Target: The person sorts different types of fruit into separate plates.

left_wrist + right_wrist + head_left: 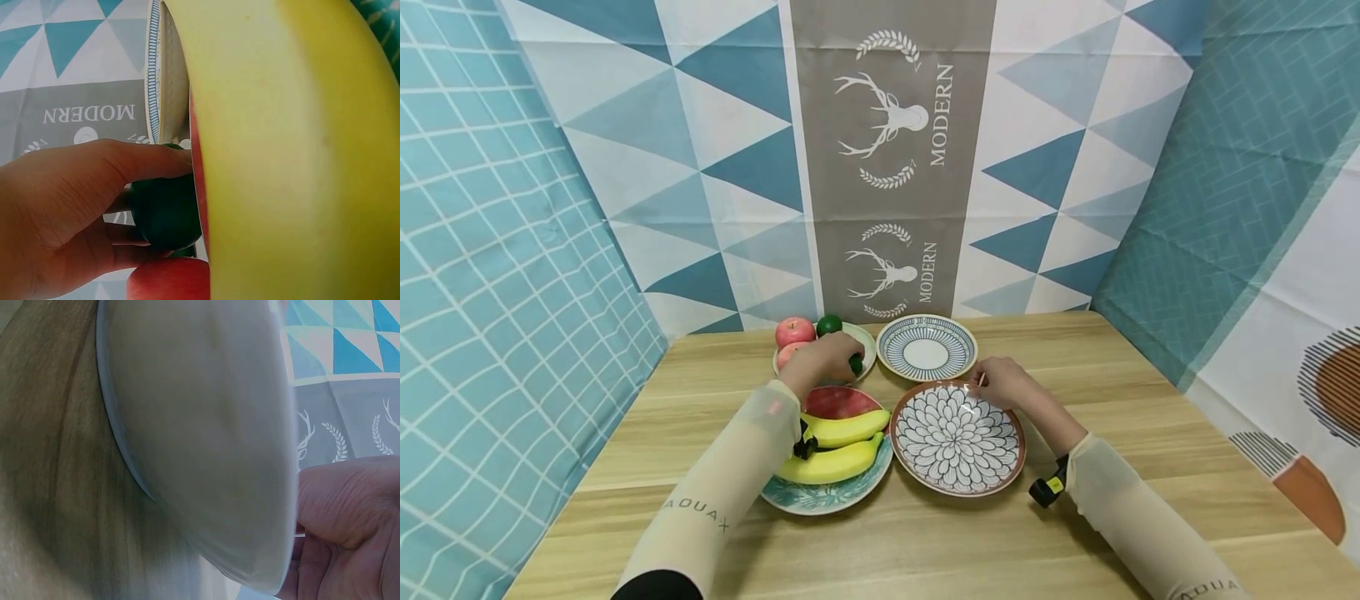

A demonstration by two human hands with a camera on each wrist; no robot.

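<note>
Pinching one dark-green, glossy round fruit (165,214) in left hand (827,357), far-left of brown-rimmed, petal-patterned round plate (957,437); curled around it, likely against rolling. Pinching plate's far-right rim with right hand (1006,385), likely for steadiness. Counting two pink-red round apples (794,332) and second dark-green fruit (829,325) far-left, two yellow curved bananas (835,464) left.

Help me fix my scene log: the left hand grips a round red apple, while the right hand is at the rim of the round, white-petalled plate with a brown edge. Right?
No, the fruit is wrong: the left wrist view shows the left hand gripping a round dark green fruit. The right hand is indeed at the rim of the round, brown-edged, white-petalled plate.
</note>
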